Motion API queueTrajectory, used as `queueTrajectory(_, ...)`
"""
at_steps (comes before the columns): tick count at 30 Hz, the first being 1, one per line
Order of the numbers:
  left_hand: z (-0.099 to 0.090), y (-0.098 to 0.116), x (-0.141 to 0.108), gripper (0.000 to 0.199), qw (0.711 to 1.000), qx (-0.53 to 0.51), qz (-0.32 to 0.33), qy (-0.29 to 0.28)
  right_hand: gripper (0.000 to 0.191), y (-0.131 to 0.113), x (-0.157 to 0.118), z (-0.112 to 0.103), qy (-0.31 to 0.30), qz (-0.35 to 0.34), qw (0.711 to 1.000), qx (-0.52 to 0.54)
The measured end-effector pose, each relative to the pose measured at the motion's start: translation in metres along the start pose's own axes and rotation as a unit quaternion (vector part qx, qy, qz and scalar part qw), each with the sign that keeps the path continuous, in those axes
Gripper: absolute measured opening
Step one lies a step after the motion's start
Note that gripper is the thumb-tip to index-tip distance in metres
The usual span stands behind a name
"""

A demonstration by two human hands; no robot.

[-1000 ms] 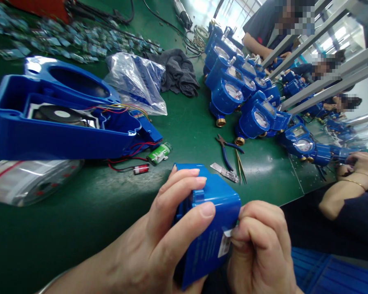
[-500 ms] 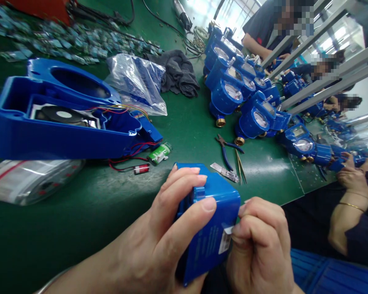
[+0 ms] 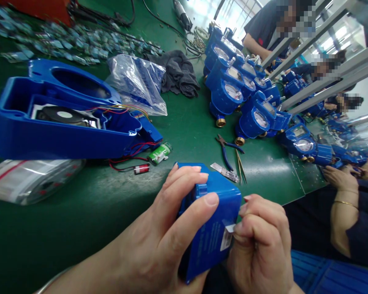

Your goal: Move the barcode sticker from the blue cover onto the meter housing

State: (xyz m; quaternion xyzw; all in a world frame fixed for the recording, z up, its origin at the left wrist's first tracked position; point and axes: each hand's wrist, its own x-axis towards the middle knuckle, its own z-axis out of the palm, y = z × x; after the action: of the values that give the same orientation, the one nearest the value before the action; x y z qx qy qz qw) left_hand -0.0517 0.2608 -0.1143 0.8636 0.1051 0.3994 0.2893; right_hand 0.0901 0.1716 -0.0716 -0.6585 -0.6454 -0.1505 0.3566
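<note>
– While bent over the work, how to describe the left hand (image 3: pixel 150 239)?
– Wrapped round a blue box (image 3: pixel 210 241), spread only as wide as the box itself. Fingers over the top, thumb across the printed front.
– And with the right hand (image 3: pixel 259 237)?
– Nearly fisted, thumb and forefinger pinched together on the raised white corner of a label (image 3: pixel 226 241). Otherwise flat on the box's front, close to the right-hand edge.
– And the box, held where?
– Between both hands, low in the middle of the view, tilted, at the near side of the green table (image 3: pixel 116 220). Cannot tell about any contact with the table.
– Anything close by?
– Just past the box, pliers (image 3: pixel 225 157), tweezers (image 3: pixel 239 165) and a clear packet (image 3: pixel 223 172). Off to the left, a green battery (image 3: pixel 160 153), near a red battery (image 3: pixel 141 169). Beside those, an open blue casing (image 3: pixel 64 145) with a black disc (image 3: pixel 53 115) inside.
– Farther back?
– Behind the casing, a crumpled bag (image 3: pixel 138 81) against a grey cloth (image 3: pixel 179 73). To the right of the cloth, a cluster of blue meters (image 3: pixel 230 92) with brass ends. At far right, a co-worker's hand (image 3: pixel 340 178), near more meters.
</note>
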Motion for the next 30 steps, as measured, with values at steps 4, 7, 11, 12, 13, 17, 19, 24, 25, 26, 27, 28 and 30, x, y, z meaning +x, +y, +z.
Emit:
queueTrajectory(4, 0.0, 0.001, 0.0, 0.077, 1.0, 0.007, -0.003, 0.0, 0.021, -0.006, -0.002, 0.004, 0.027, 0.045, 0.999, 0.011)
queueTrajectory(7, 0.0, 0.002, 0.0, 0.079, 1.0, 0.007, -0.015, -0.007, 0.021, -0.006, -0.003, 0.004, 0.03, 0.041, 0.999, 0.013)
queueTrajectory(11, 0.0, 0.003, 0.0, 0.08, 0.999, 0.003, -0.034, -0.012, 0.02, -0.004, -0.003, 0.004, 0.031, 0.037, 0.999, 0.014)
queueTrajectory(12, 0.0, 0.003, 0.0, 0.08, 0.999, 0.002, -0.03, -0.013, 0.02, -0.004, -0.003, 0.004, 0.032, 0.036, 0.999, 0.016)
queueTrajectory(13, 0.001, 0.003, 0.0, 0.08, 1.0, 0.002, -0.028, -0.014, 0.02, -0.003, -0.003, 0.004, 0.033, 0.033, 0.999, 0.017)
queueTrajectory(17, 0.002, 0.003, 0.001, 0.08, 1.0, -0.001, -0.023, -0.013, 0.02, -0.001, -0.005, 0.003, 0.03, 0.019, 0.999, 0.021)
queueTrajectory(19, 0.001, 0.003, 0.001, 0.081, 0.999, -0.002, -0.03, -0.011, 0.02, 0.0, -0.005, 0.003, 0.031, 0.015, 0.999, 0.019)
queueTrajectory(24, 0.0, 0.003, 0.001, 0.081, 0.999, -0.005, -0.035, -0.014, 0.019, 0.004, -0.005, 0.002, 0.031, 0.002, 0.999, 0.023)
queueTrajectory(25, 0.0, 0.002, 0.001, 0.081, 0.999, -0.005, -0.033, -0.014, 0.019, 0.004, -0.004, 0.002, 0.031, -0.003, 0.999, 0.025)
queueTrajectory(26, -0.001, 0.002, 0.001, 0.081, 0.999, -0.004, -0.029, -0.014, 0.019, 0.005, -0.004, 0.002, 0.031, -0.008, 0.999, 0.027)
queueTrajectory(27, -0.001, 0.002, 0.001, 0.081, 1.0, -0.004, -0.028, -0.013, 0.02, 0.005, -0.004, 0.002, 0.032, -0.011, 0.999, 0.028)
queueTrajectory(28, 0.0, 0.002, 0.0, 0.081, 1.0, -0.002, -0.027, -0.013, 0.02, 0.005, -0.004, 0.002, 0.034, -0.011, 0.999, 0.028)
queueTrajectory(30, 0.0, 0.002, 0.0, 0.081, 1.0, -0.002, -0.03, -0.01, 0.02, 0.005, -0.004, 0.002, 0.04, -0.011, 0.999, 0.026)
